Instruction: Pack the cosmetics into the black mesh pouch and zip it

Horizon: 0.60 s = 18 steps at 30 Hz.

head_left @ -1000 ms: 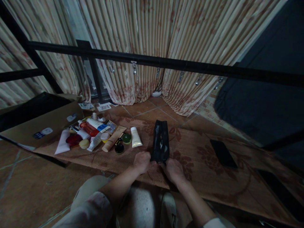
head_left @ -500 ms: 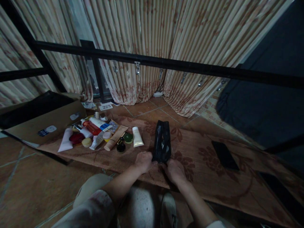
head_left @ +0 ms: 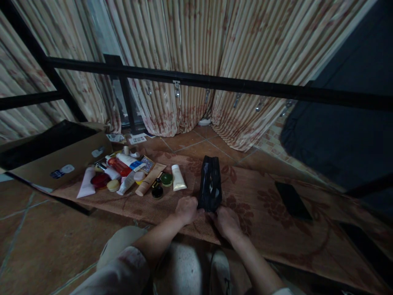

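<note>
A black pouch [head_left: 210,182] stands on a patterned woven mat [head_left: 260,205], its top open toward the curtains. My left hand [head_left: 186,209] is closed on the pouch's near left corner. My right hand [head_left: 226,221] is closed on its near right corner. To the left lies a heap of cosmetics: a cream tube [head_left: 177,178], a beige tube [head_left: 149,180], a green jar [head_left: 166,179], a dark bottle [head_left: 157,190], a red compact [head_left: 98,180] and a white tube [head_left: 86,187].
A black phone [head_left: 292,200] lies on the mat at the right. A flattened cardboard box [head_left: 58,162] sits at the left. A black metal rail [head_left: 215,84] crosses in front of striped curtains [head_left: 199,45]. Dark fabric [head_left: 340,135] hangs at the right. My knees [head_left: 129,254] are below.
Both hands keep their hold on the pouch's near end; the pouch stays put. The view has shifted slightly.
</note>
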### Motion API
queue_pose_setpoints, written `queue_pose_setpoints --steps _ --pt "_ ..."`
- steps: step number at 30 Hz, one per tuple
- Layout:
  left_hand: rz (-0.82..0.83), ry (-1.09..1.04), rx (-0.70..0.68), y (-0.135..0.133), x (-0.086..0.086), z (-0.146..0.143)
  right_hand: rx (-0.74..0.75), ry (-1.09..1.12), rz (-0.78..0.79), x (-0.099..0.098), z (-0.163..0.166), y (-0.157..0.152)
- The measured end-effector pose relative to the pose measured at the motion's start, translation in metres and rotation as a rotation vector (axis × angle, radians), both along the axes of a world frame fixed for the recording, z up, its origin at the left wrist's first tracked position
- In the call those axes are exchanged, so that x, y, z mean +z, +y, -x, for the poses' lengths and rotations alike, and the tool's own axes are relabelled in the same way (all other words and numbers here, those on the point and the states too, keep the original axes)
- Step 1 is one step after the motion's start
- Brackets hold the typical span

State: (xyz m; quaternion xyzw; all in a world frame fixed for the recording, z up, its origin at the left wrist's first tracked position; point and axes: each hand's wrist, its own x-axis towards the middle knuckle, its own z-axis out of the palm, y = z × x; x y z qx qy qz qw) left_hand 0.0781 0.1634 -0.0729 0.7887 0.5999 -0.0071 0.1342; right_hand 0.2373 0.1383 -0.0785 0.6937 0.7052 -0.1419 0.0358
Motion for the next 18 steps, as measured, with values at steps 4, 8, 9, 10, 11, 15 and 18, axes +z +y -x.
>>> queue_pose_setpoints --steps 4,8,9,10,11,15,18 --pt "-0.004 -0.001 -0.005 0.0002 -0.0019 0.0005 0.001 -0.003 -0.006 -0.0002 0.0003 -0.0002" --pt "0.001 0.002 -0.008 0.0006 -0.0019 0.0008 0.012 0.007 -0.006 0.0016 0.0008 -0.0007" --pt "0.003 0.002 -0.009 0.0008 -0.0017 0.0008 0.013 0.009 -0.007 0.002 0.0008 -0.0009" --pt "0.005 0.003 -0.011 0.0009 -0.0015 0.0008 0.014 0.01 -0.008 0.0023 0.0009 -0.001" --pt "0.007 0.003 -0.012 0.0011 -0.0014 0.0008 0.015 0.012 -0.009 0.0025 0.0009 -0.001" --pt "0.009 -0.003 -0.013 0.0014 -0.0019 0.0009 0.015 0.01 -0.009 0.0021 0.0009 -0.001" --pt "0.011 -0.01 -0.013 0.0012 -0.0024 0.0012 0.017 0.009 -0.004 0.0004 0.0009 -0.0008"
